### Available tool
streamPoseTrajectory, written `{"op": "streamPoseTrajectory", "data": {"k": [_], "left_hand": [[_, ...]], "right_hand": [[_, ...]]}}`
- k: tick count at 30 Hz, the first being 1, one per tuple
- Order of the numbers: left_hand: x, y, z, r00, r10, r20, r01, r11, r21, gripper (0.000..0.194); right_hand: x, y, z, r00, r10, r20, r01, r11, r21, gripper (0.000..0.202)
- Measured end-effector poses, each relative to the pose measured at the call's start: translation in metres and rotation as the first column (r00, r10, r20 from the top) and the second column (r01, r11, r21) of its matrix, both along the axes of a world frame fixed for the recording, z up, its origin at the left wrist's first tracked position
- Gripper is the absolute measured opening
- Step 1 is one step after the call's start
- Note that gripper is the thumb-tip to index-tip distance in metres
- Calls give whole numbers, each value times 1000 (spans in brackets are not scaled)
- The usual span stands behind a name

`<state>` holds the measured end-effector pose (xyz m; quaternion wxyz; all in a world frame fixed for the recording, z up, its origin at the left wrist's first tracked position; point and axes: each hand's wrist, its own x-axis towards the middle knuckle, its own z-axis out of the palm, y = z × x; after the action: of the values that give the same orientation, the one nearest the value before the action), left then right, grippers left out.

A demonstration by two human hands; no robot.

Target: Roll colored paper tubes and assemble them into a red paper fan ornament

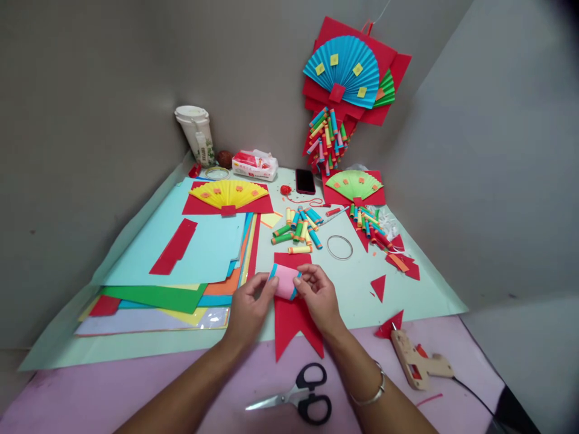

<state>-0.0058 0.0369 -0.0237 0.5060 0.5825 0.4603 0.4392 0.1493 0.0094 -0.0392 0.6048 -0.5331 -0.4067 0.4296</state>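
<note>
Between my two hands is a small pink piece of paper (pixel 285 282) with blue strips along its left and right edges. My left hand (pixel 253 301) pinches its left edge, and my right hand (pixel 320 295) grips the right edge, thumbs on top. Directly beneath lies a red paper banner (pixel 289 328) with a notched, swallowtail end facing me. Just beyond it rests a pile of small rolled paper tubes (pixel 301 228) in green, blue and yellow with orange ends. Closer to me, black-handled scissors (pixel 298 395) lie with the blades pointing left.
Coloured paper sheets (pixel 181 259) and a yellow fan (pixel 228 194) are at left. A glue gun (pixel 418 361) with a cord lies at right, near red scraps (pixel 378 287). Behind are a phone (pixel 305 181), a tissue pack (pixel 256 166), a cup (pixel 196 135) and a hanging fan decoration (pixel 344 72).
</note>
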Motion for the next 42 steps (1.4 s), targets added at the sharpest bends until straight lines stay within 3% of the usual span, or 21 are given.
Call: {"op": "streamPoseTrajectory", "data": {"k": [7, 10, 13, 19, 24, 28, 34, 42], "left_hand": [[0, 2, 3, 997, 42, 71, -33, 993, -116, 24], [0, -1, 10, 996, 34, 81, -23, 991, -132, 24], [-1, -2, 15, 997, 17, 70, -7, 991, -134, 24], [-3, 1, 16, 995, 101, 17, -100, 993, -62, 25], [-9, 6, 14, 994, 95, -59, -96, 995, -17, 25], [-11, 9, 15, 990, 101, -99, -105, 994, -38, 28], [-12, 11, 13, 994, 65, -91, -73, 993, -97, 32], [-11, 12, 14, 985, 82, -154, -92, 994, -62, 32]], "right_hand": [[-3, -5, 6, 999, 14, 30, -16, 998, 55, 18], [-4, -5, 10, 998, 54, -44, -54, 998, 13, 25], [-4, -5, 12, 996, 71, -58, -74, 996, -58, 20], [-7, -7, 15, 992, 105, 67, -99, 992, -84, 18], [-9, -8, 20, 982, 139, 126, -128, 988, -90, 16], [-10, -7, 22, 967, 182, 181, -162, 980, -117, 23], [-10, -7, 17, 951, 130, 280, -105, 989, -102, 32], [-5, -8, 10, 932, 172, 319, -148, 984, -97, 30]]}}
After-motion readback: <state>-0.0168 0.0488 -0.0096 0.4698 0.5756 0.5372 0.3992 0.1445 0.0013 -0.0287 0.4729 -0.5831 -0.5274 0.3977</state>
